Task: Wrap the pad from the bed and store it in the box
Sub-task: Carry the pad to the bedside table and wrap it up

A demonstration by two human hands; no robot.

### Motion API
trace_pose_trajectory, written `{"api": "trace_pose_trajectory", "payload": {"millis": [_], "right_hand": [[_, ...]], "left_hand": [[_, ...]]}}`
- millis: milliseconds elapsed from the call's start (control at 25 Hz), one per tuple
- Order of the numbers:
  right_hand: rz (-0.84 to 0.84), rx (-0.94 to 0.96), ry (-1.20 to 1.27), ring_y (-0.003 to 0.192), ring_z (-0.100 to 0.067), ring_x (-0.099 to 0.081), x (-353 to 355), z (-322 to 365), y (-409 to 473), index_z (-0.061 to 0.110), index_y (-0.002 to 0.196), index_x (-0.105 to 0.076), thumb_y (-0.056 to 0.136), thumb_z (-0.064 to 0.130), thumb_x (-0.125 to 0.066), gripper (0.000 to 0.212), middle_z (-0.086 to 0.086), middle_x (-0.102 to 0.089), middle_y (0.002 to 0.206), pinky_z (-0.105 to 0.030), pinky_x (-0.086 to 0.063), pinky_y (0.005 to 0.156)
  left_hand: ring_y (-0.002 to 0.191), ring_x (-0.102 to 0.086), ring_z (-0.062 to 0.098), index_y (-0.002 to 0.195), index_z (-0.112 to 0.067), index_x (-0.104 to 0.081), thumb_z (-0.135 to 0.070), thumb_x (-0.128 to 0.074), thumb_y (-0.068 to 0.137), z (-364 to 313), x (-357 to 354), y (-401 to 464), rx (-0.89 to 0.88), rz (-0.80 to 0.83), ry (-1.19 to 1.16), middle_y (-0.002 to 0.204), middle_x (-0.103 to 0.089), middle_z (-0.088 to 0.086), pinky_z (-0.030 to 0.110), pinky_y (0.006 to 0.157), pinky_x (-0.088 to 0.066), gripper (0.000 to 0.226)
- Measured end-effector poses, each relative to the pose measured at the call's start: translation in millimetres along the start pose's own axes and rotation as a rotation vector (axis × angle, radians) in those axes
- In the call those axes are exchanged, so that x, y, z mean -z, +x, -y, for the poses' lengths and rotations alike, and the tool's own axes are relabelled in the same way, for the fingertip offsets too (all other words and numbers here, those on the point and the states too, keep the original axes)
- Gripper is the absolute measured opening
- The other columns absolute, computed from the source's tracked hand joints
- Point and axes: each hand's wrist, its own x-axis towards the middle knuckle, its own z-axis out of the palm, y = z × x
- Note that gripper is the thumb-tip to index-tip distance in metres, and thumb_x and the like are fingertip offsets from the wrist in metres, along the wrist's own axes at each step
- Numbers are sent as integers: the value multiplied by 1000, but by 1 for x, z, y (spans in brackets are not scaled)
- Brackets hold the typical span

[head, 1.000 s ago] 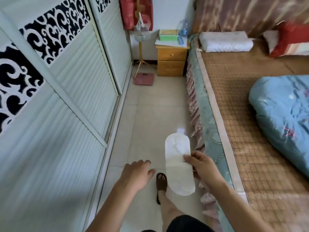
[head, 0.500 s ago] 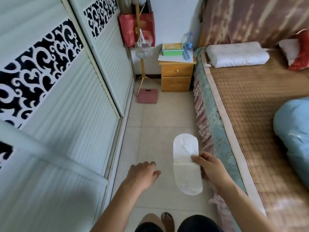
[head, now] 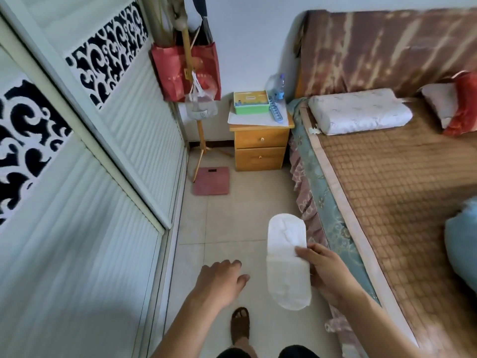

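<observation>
My right hand (head: pixel 326 271) pinches a long white pad (head: pixel 287 262) by its right edge and holds it flat and unfolded over the tiled floor beside the bed (head: pixel 402 192). My left hand (head: pixel 219 279) hovers palm down to the left of the pad, fingers loosely apart, holding nothing. A green box (head: pixel 251 102) with a yellow lid sits on the wooden nightstand (head: pixel 260 143) at the far end of the aisle.
A white wardrobe (head: pixel 85 177) with sliding doors lines the left side. A pink bathroom scale (head: pixel 212 180) lies on the floor near a wooden coat stand (head: pixel 200 140) with a red bag. A white pillow (head: pixel 360 111) and blue quilt (head: pixel 462 244) rest on the bed.
The view has advanced along the aisle toward the nightstand, which looks nearer. The hands keep the same pose, the pad still in my right hand. My feet have stepped forward.
</observation>
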Motion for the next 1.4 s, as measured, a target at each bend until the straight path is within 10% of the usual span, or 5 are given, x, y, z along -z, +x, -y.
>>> {"api": "trace_pose_trajectory", "payload": {"millis": [880,1200,1400], "right_hand": [[-62,33,-54,70,-21,-71,-26,349,466,12,88,-68,85,16,-65,6,-5,-74,80,-35,-59,64],[-36,-7,-63,77,-26,-69,-74,423,606,12,89,-68,85,15,-65,6,-9,-74,84,-39,-58,70],[-35,-31,-26,88,-34,-64,-114,469,678,10,91,-67,86,14,-63,7,-17,-70,94,-48,-52,86]], "left_hand": [[122,-54,27,139,-18,-40,-45,-34,98,29,309,512,-70,-6,-138,137,-55,10,39,98,-46,50],[66,-60,10,95,-16,-62,-34,-42,97,81,385,644,-105,-232,-530,77,-65,-2,14,52,-36,27],[70,-60,8,80,-27,-63,-40,-47,95,114,437,732,-62,-143,-905,77,-67,-3,16,60,-39,25]]}}
